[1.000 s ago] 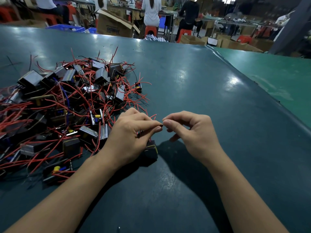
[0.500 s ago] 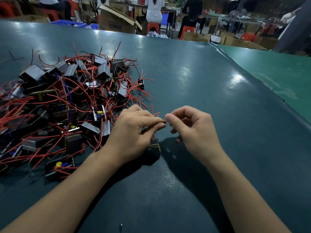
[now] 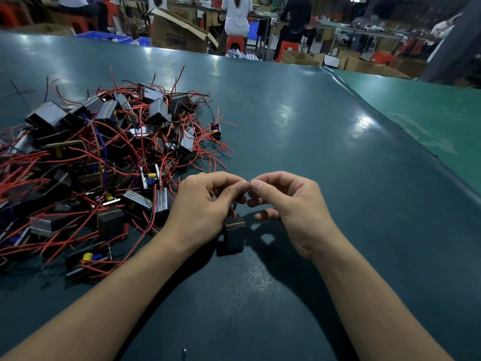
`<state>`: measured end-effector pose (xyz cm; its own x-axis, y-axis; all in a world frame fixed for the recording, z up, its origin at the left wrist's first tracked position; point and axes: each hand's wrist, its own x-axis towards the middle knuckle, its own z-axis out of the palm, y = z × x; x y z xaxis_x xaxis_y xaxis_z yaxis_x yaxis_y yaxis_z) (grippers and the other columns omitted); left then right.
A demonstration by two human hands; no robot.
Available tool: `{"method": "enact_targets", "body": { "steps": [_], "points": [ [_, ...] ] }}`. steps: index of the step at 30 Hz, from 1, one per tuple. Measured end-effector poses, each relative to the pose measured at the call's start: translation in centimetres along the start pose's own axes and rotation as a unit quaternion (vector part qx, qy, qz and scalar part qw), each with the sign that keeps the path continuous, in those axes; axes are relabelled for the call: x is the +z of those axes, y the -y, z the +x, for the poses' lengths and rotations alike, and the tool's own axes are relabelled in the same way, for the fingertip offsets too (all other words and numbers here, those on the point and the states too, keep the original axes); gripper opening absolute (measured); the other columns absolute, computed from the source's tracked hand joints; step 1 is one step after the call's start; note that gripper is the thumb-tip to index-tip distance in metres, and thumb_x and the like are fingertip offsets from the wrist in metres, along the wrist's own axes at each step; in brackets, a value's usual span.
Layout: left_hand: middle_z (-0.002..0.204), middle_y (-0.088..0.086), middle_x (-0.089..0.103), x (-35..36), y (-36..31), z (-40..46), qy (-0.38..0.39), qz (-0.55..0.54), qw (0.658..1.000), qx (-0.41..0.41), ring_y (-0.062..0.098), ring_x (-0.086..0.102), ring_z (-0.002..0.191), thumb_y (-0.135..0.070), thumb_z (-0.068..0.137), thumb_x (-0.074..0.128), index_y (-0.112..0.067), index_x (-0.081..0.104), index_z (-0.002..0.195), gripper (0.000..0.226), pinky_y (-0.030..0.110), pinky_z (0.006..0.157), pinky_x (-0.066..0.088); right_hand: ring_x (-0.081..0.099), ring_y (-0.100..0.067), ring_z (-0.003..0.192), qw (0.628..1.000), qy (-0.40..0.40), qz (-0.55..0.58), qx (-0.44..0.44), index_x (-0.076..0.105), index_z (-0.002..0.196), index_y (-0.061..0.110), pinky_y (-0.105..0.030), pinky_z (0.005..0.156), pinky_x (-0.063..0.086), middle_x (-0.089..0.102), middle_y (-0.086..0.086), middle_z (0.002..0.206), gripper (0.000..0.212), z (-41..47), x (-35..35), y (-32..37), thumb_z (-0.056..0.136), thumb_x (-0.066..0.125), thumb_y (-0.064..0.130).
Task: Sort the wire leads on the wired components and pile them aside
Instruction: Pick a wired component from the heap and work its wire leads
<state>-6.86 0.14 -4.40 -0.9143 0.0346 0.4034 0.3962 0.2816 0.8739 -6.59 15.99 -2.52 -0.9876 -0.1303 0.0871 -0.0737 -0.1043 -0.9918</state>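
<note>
A small black block component [image 3: 234,237] with a yellow stripe hangs below my hands, just above the dark teal table [image 3: 299,152]. Its thin red and black wire leads [image 3: 235,208] run up between my fingers. My left hand [image 3: 203,207] pinches the leads between thumb and forefinger. My right hand [image 3: 283,201] pinches the lead tips right beside the left fingertips. A big tangled pile of the same black components with red wires [image 3: 104,162] lies to the left, reaching my left wrist.
A lighter green table [image 3: 429,121] adjoins on the right along a raised seam. Beyond the far edge stand cardboard boxes [image 3: 179,32], blue crates, red stools and seated people.
The held component now hangs more upright below my fingers. My right hand's fingers have shifted on the lead tips. The view has tilted slightly; the pile has not moved.
</note>
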Motion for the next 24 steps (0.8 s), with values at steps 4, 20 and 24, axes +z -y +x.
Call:
{"method": "enact_targets", "body": {
  "steps": [4,20,24],
  "points": [
    [0.077,-0.013,0.072,-0.30,0.09,-0.01,0.017,0.026,0.999,0.014,0.014,0.065,0.079,-0.024,0.090,0.069,-0.036,0.075,0.081,0.016,0.029,0.071,0.051,0.069,-0.016,0.066,1.000,-0.011,-0.009,-0.018,0.073,0.082,0.011,-0.022,0.050,0.051,0.073,-0.005,0.073,0.007,-0.07,-0.03,-0.08,0.086,0.069,0.007],
    [0.075,-0.023,0.069,-0.34,0.14,-0.21,0.022,0.078,0.996,0.029,0.014,0.061,0.084,-0.029,0.091,0.067,-0.035,0.073,0.075,0.018,0.047,0.077,0.049,0.063,-0.007,0.061,0.998,-0.056,-0.012,-0.041,0.066,0.080,0.009,-0.020,0.056,0.053,0.065,0.005,0.062,0.014,0.36,0.21,-0.62,0.092,0.062,0.003],
    [0.076,-0.020,0.072,-0.23,0.07,-0.21,0.026,0.044,0.999,0.014,0.013,0.066,0.084,-0.026,0.091,0.067,-0.031,0.076,0.078,0.017,0.049,0.079,0.052,0.063,-0.011,0.065,0.996,-0.060,-0.028,-0.054,0.067,0.080,0.009,-0.027,0.062,0.057,0.065,0.004,0.064,0.014,0.38,0.25,-0.72,0.092,0.062,0.003]
  ]
}}
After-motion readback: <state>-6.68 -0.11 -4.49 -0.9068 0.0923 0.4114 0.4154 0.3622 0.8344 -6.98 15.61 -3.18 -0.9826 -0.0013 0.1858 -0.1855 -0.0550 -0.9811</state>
